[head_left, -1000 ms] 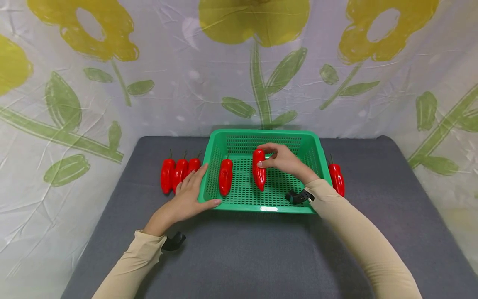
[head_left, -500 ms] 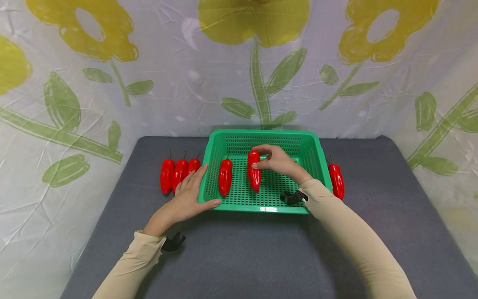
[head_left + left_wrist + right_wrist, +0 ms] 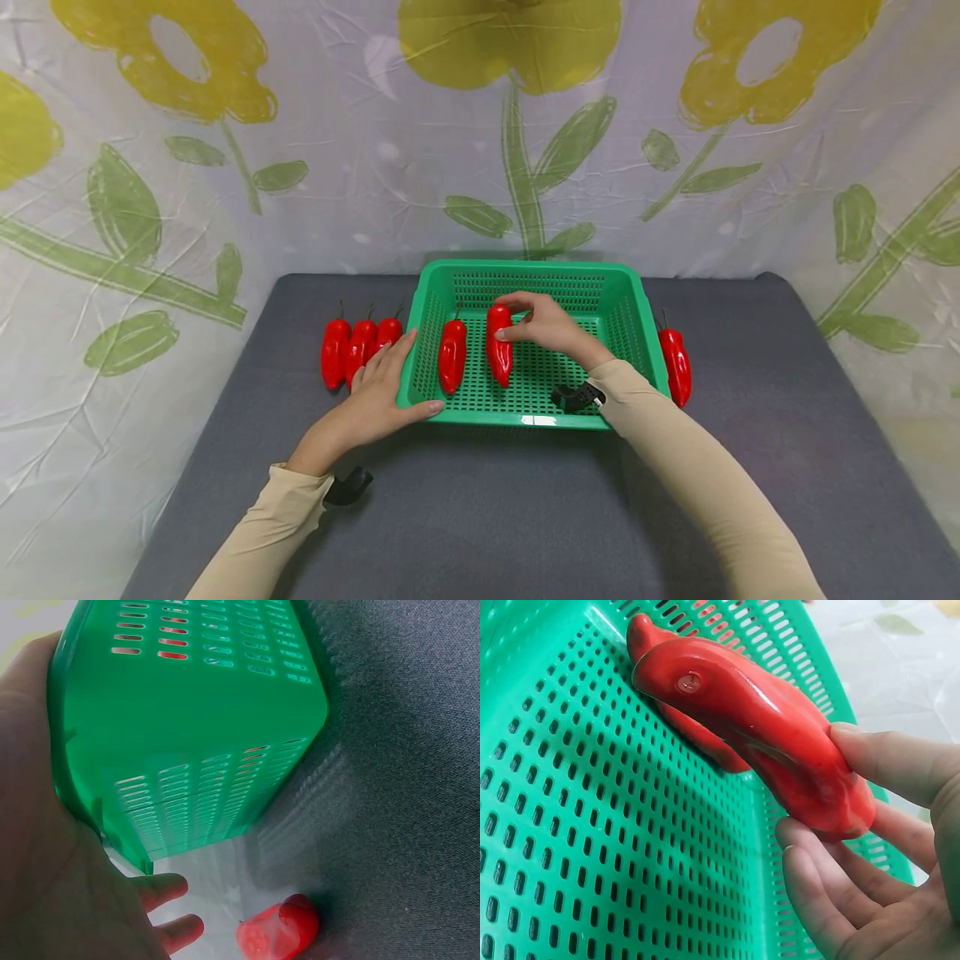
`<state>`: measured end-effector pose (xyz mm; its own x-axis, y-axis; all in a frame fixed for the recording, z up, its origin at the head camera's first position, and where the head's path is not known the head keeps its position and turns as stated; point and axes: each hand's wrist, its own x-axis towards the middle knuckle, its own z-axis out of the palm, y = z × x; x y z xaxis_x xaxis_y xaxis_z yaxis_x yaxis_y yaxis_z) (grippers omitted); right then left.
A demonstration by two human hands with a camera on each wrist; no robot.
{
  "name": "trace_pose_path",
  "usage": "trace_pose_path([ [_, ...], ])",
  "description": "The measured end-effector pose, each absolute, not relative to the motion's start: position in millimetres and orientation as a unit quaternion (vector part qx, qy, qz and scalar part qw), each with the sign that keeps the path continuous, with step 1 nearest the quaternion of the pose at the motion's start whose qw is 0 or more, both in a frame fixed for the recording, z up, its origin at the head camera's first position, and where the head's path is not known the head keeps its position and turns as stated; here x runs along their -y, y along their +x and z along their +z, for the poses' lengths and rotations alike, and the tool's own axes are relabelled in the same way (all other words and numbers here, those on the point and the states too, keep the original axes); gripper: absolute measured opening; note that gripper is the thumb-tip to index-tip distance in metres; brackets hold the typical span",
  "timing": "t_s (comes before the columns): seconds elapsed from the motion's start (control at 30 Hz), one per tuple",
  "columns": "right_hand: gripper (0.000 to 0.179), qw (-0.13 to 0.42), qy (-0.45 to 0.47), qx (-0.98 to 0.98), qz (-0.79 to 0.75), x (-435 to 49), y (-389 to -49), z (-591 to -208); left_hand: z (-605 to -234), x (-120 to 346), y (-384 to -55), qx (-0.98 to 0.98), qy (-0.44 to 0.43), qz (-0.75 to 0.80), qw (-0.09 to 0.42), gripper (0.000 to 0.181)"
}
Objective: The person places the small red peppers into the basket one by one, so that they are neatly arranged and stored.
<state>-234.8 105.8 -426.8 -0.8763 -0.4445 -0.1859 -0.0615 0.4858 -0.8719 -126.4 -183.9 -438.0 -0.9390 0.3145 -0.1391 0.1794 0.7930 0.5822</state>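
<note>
My right hand (image 3: pixel 543 323) pinches a red pepper (image 3: pixel 499 350) between thumb and fingers, over the floor of the green basket (image 3: pixel 525 420). In the right wrist view the held pepper (image 3: pixel 757 720) is lifted off the basket's slotted bottom. A second pepper (image 3: pixel 452 357) lies inside, along the left side. My left hand (image 3: pixel 375 400) rests on the basket's front left corner, fingers straight along the rim and thumb on the front edge. In the left wrist view the palm (image 3: pixel 45 862) lies against the basket's rim.
Left of the basket, red peppers (image 3: pixel 336 354) lie side by side on the dark grey table (image 3: pixel 480 508), one partly behind my left hand. Another pepper (image 3: pixel 677 367) lies beyond the basket's right side. A flower-printed curtain (image 3: pixel 360 167) hangs behind the table.
My right hand has carried the held pepper leftward inside the basket, closer to the pepper lying there. The left hand and the basket have stayed in place.
</note>
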Motion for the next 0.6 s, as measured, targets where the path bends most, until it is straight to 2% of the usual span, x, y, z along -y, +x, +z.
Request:
trace_pose_path([
  [0.6, 0.057, 0.206, -0.154, -0.839, -0.479, -87, -238, -433, -439, 185, -127, -0.940, 0.133, 0.292, 0.117, 0.112],
])
